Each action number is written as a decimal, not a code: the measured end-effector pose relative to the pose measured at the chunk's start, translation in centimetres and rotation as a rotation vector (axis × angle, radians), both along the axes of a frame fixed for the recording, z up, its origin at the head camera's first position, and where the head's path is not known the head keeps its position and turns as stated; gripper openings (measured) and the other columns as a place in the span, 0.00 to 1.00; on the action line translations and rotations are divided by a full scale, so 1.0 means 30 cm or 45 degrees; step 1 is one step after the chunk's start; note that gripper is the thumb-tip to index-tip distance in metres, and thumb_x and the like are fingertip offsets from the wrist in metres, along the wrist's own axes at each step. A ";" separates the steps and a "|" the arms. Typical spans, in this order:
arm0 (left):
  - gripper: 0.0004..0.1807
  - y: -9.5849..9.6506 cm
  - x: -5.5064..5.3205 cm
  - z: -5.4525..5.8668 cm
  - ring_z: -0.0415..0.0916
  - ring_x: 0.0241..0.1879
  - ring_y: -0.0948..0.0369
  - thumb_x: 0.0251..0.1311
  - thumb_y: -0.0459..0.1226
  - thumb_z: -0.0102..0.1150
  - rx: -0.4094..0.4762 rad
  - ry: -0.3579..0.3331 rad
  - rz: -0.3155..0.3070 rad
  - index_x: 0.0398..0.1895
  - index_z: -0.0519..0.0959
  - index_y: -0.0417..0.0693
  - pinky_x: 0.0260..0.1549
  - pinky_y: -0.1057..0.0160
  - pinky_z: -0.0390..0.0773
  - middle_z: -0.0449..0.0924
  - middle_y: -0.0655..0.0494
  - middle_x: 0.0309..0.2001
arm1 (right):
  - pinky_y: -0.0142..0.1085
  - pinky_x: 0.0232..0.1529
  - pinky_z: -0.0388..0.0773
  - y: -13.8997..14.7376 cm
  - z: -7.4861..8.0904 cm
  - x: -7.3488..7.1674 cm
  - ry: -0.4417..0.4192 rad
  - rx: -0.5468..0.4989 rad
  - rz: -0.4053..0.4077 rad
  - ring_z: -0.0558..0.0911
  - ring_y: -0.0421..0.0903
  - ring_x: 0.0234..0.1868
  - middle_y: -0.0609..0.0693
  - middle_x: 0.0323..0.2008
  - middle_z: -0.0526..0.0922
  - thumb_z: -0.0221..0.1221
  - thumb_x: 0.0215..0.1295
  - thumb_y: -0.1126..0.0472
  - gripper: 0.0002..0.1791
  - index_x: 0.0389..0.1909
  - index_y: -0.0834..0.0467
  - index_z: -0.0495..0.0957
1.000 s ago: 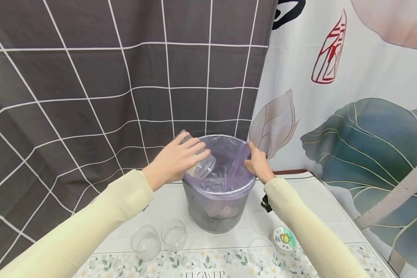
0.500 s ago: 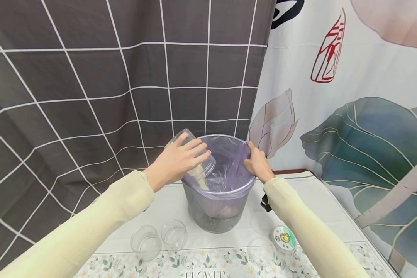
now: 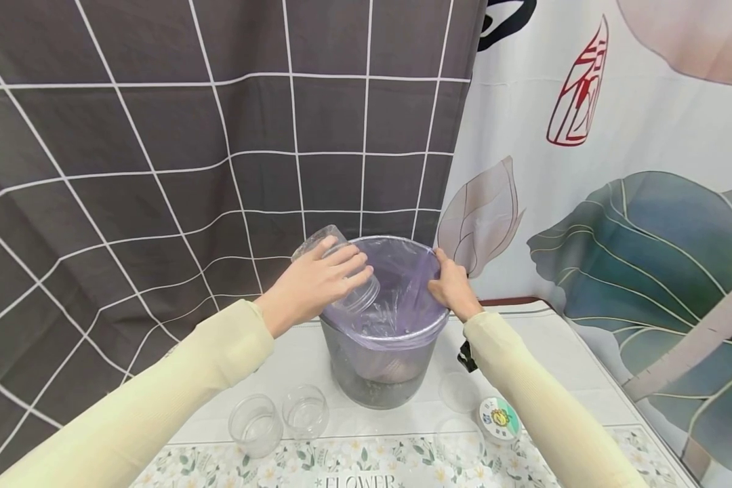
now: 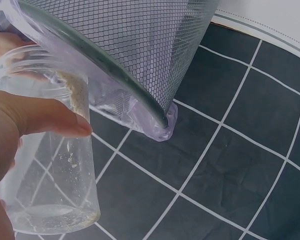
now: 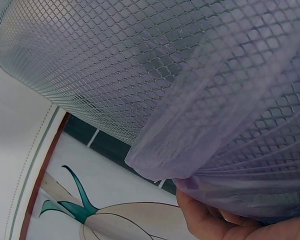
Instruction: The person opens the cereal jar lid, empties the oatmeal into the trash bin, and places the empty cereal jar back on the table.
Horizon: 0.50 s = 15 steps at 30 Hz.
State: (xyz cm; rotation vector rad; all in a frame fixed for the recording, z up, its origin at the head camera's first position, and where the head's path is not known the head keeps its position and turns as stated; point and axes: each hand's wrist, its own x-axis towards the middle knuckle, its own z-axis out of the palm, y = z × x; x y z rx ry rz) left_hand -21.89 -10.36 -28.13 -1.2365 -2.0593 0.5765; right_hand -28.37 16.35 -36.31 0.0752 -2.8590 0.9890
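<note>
My left hand grips a clear plastic jar, tipped mouth-down over the near left rim of a bin. In the left wrist view the jar has pale crumbly residue stuck near its mouth and a few bits on its wall. The wire-mesh bin stands upright on the table, lined with a purple plastic bag folded over its rim. My right hand holds the bin's right rim and the bag there. In the right wrist view, curled fingers pinch the bag's edge; the fingertips are partly hidden.
Two clear jars stand at the front left of the table. On the right lie a round lid with a yellow flower print, faint clear discs and a small black object. Curtains hang close behind the bin.
Half a second ago a pale, crumbly mass was sliding out of the jar into the bin; now only residue shows in it. The left hand has shifted slightly right. The right hand stays put.
</note>
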 end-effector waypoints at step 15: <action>0.40 0.011 -0.005 -0.005 0.62 0.59 0.57 0.31 0.33 0.70 -0.129 0.063 -0.001 0.57 0.69 0.53 0.64 0.53 0.55 0.70 0.54 0.57 | 0.54 0.51 0.72 0.001 0.004 0.004 0.026 -0.005 0.007 0.70 0.66 0.56 0.70 0.58 0.68 0.47 0.48 0.70 0.39 0.68 0.61 0.53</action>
